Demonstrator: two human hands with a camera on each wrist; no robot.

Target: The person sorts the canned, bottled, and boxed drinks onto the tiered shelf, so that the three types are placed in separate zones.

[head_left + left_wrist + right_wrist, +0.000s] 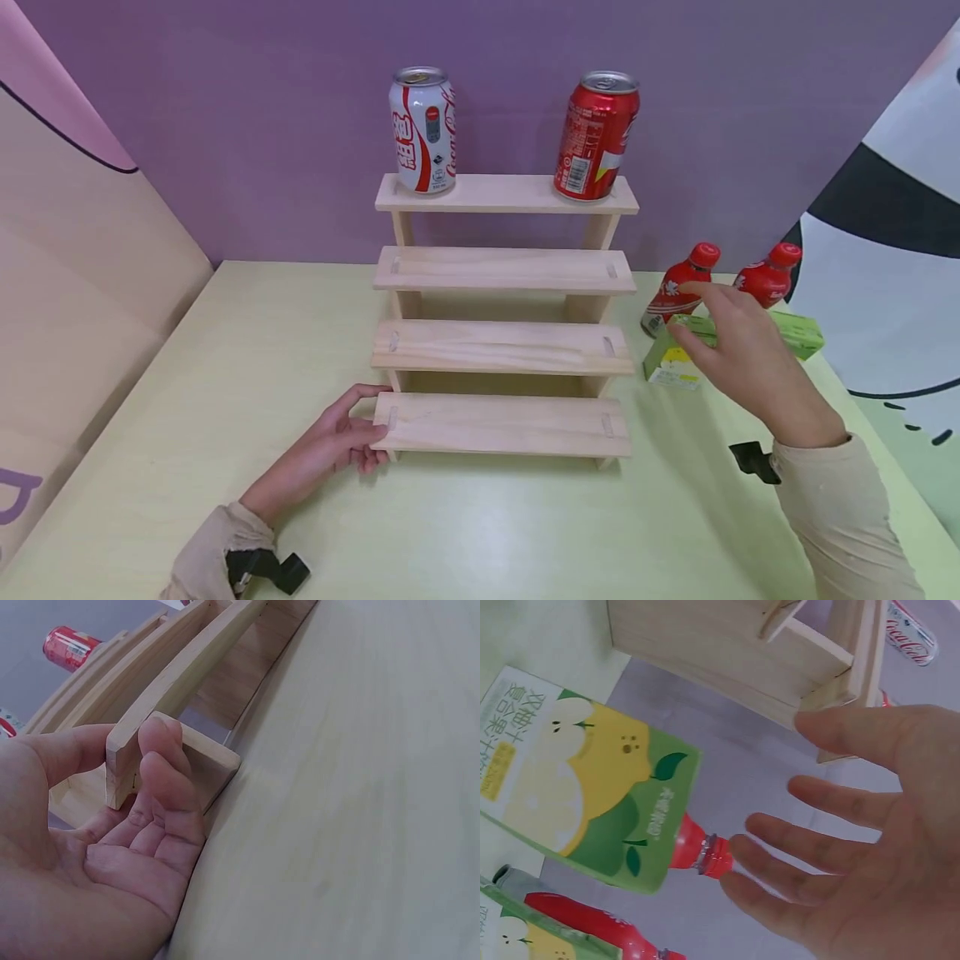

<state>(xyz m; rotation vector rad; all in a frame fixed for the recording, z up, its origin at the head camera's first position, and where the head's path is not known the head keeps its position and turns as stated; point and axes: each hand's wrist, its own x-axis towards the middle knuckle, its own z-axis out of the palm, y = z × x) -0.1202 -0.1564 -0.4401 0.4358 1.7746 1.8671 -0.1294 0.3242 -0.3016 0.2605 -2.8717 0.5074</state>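
Observation:
My left hand (341, 437) pinches the left end of the lowest step of a wooden step-shaped display rack (502, 422). In the left wrist view, the thumb lies along the step's end and the fingers curl under the board (180, 682). My right hand (738, 350) is held above a green juice carton (675, 367) at the right. From the right wrist view, its fingers are spread and empty, apart from the carton (592, 787) with fruit pictures. A second green carton (517, 930) stands beside that one.
On the rack's top step stand a white Coca-Cola can (423, 133) at the left and a red can (597, 137) at the right. Two red-capped bottles (678, 287) stand behind the cartons. A purple backdrop (300, 167) rises behind the pale table (225, 375).

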